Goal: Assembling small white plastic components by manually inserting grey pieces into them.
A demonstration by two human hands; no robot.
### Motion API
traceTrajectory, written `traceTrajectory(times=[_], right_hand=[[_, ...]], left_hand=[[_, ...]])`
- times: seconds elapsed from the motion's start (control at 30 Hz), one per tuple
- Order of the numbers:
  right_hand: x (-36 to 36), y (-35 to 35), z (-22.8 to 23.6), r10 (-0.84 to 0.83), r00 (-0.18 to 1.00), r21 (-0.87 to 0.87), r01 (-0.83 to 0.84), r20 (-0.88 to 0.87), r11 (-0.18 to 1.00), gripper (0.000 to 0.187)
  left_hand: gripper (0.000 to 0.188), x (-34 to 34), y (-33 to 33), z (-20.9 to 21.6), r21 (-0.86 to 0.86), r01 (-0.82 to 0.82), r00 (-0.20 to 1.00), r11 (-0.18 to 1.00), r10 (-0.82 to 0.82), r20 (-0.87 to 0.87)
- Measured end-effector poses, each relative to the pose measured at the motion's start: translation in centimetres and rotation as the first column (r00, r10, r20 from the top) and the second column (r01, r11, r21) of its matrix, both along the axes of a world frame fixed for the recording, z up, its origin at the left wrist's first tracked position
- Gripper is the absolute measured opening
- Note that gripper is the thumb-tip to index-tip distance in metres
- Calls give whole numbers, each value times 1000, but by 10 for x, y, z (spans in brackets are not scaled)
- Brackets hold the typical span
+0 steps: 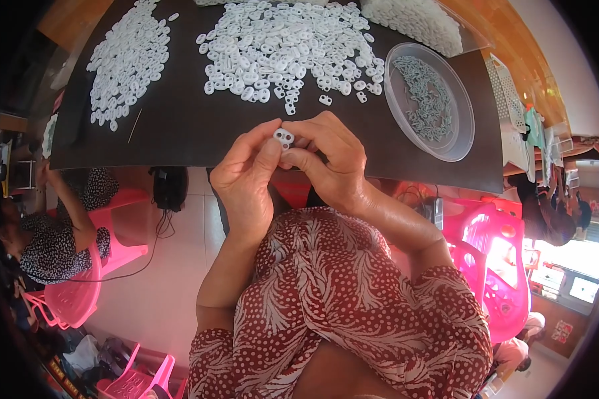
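Over the near edge of the dark table, my left hand [245,183] and my right hand [334,159] meet with fingertips closed around a small white plastic piece with two round holes [283,135]. The left thumb and fingers pinch it from the left; the right fingers press at its right side. Part of it is hidden by the fingertips, and whether a second small part sits under it I cannot tell. Just beyond my hands spreads a large heap of similar white two-holed pieces [279,46]. A few stray ones trail from that heap toward my fingers.
A second heap of white oval pieces [130,63] lies at the left, with a thin stick [135,125] near it. At the right, a round clear tub [462,143] holds many thin grey-green pieces. A bag of white pieces [416,26] stands behind. Pink chairs [492,266] flank me; another person [53,246] sits left.
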State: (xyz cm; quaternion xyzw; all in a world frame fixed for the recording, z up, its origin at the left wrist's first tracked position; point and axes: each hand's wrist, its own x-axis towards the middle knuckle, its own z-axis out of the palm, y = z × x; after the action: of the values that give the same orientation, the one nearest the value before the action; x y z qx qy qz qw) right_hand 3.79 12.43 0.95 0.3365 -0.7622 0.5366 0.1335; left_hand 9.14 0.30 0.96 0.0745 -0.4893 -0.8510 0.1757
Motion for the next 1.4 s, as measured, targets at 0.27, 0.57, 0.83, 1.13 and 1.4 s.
traceTrajectory(times=[0.27, 0.57, 0.83, 1.13, 1.4], right_hand=[[4, -2, 5, 11, 996, -23, -13, -84, 1000, 36], [2, -3, 3, 49, 979, -29, -56, -195, 998, 36], [5, -2, -2, 51, 974, -8, -55, -222, 998, 37], [7, -9, 5, 61, 987, -37, -67, -149, 997, 38], [7, -15, 8, 40, 987, -39, -47, -155, 998, 35]], left_hand=[[24, 2, -5, -16, -101, -23, 993, 995, 11, -115], [23, 4, 1, -22, -159, -135, 975, 978, 103, -198], [20, 9, 10, -20, -113, -181, 971, 977, 160, -175], [24, 9, 4, -12, -75, -146, 978, 987, 132, -164], [20, 16, 1, 1, -109, -162, 986, 981, 156, -60]])
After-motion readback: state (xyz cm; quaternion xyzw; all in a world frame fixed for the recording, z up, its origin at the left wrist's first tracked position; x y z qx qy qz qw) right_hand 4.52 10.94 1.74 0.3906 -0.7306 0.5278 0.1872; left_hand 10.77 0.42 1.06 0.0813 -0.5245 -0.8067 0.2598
